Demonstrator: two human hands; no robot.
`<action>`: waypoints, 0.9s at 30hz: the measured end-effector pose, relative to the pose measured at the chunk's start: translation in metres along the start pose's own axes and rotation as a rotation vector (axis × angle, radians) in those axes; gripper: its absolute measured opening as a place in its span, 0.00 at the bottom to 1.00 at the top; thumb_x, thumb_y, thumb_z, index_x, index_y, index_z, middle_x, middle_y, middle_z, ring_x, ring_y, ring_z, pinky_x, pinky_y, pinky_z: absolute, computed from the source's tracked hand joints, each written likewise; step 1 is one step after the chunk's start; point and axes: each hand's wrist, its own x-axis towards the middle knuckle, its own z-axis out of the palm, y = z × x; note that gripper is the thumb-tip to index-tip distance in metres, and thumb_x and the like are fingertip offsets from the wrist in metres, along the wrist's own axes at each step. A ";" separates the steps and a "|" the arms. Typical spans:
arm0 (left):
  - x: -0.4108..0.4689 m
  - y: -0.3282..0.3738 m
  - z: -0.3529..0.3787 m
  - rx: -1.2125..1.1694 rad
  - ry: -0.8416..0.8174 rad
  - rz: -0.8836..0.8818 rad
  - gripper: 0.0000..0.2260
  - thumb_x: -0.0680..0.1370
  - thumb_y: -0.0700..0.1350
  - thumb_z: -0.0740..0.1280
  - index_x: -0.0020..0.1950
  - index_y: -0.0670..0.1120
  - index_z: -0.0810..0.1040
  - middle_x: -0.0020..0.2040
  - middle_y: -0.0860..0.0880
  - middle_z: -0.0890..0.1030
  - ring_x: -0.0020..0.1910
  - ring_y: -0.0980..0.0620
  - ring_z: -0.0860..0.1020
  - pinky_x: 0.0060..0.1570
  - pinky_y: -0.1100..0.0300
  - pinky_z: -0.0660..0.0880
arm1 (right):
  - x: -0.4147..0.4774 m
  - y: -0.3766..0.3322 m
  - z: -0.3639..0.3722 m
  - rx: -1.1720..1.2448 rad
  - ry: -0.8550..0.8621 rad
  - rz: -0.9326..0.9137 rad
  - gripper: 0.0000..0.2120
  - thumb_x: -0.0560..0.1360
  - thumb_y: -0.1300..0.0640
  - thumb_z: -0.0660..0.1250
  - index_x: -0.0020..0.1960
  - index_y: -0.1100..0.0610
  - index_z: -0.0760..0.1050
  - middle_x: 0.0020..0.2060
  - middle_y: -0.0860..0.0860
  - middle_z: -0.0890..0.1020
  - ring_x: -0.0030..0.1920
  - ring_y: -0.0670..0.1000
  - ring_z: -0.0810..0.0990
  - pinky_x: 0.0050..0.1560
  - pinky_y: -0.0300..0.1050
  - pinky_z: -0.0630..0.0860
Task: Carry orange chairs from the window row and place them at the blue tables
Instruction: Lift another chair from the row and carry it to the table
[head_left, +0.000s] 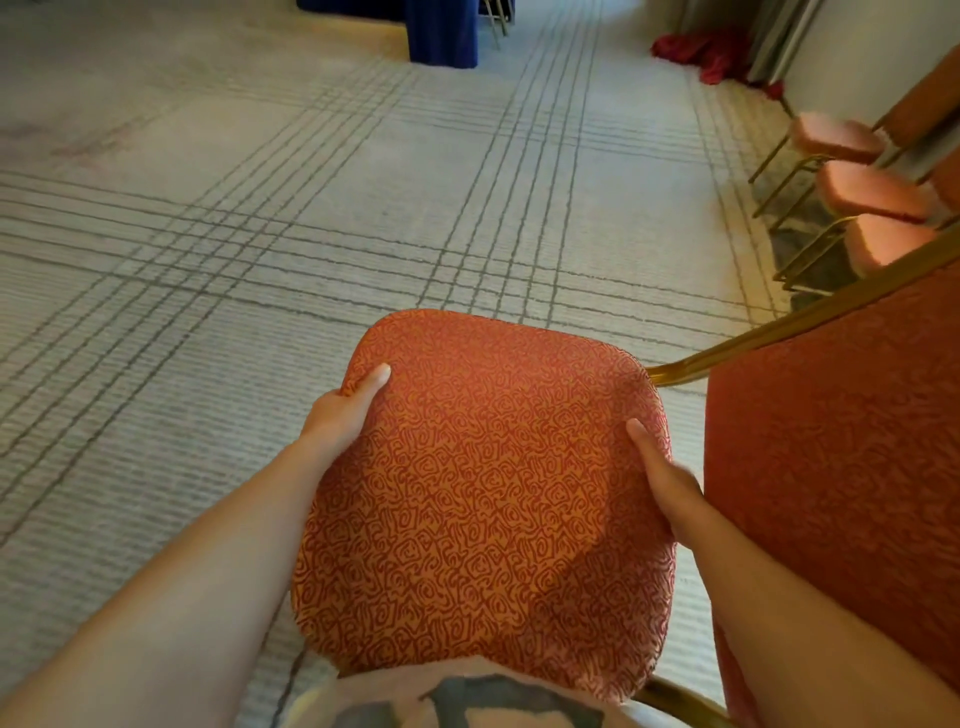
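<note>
An orange chair with a swirl-patterned seat (483, 499) is held in front of me, above the carpet, its backrest (841, 467) turned to the right. My left hand (345, 410) grips the seat's left edge, thumb on top. On the right edge my right hand (665, 478) grips the same way, fingers hidden beneath. A blue-draped table (441, 31) stands far ahead at the top.
Three more orange chairs (872, 187) with gold legs line the wall at the right. A red cloth heap (701, 52) lies on the floor near the far wall. Pale carpet with grey line patterns (260, 208) stretches ahead and left.
</note>
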 end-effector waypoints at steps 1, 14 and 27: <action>0.018 0.009 0.002 0.002 0.000 0.003 0.37 0.72 0.69 0.64 0.65 0.38 0.76 0.63 0.38 0.77 0.62 0.41 0.75 0.60 0.54 0.69 | 0.015 -0.012 0.007 0.002 -0.001 0.005 0.50 0.62 0.22 0.65 0.69 0.59 0.72 0.64 0.60 0.77 0.63 0.61 0.75 0.67 0.57 0.70; 0.275 0.217 0.018 0.047 -0.035 0.135 0.39 0.71 0.71 0.62 0.65 0.38 0.75 0.64 0.36 0.76 0.64 0.40 0.74 0.61 0.54 0.69 | 0.194 -0.240 0.085 0.108 0.083 -0.085 0.49 0.62 0.22 0.64 0.69 0.58 0.73 0.64 0.60 0.77 0.63 0.61 0.76 0.68 0.57 0.70; 0.493 0.390 0.138 0.037 -0.092 0.120 0.41 0.71 0.72 0.60 0.69 0.39 0.73 0.66 0.37 0.74 0.65 0.39 0.73 0.62 0.52 0.68 | 0.414 -0.445 0.070 0.084 0.111 -0.059 0.48 0.62 0.23 0.65 0.68 0.58 0.73 0.62 0.59 0.79 0.61 0.60 0.77 0.67 0.56 0.71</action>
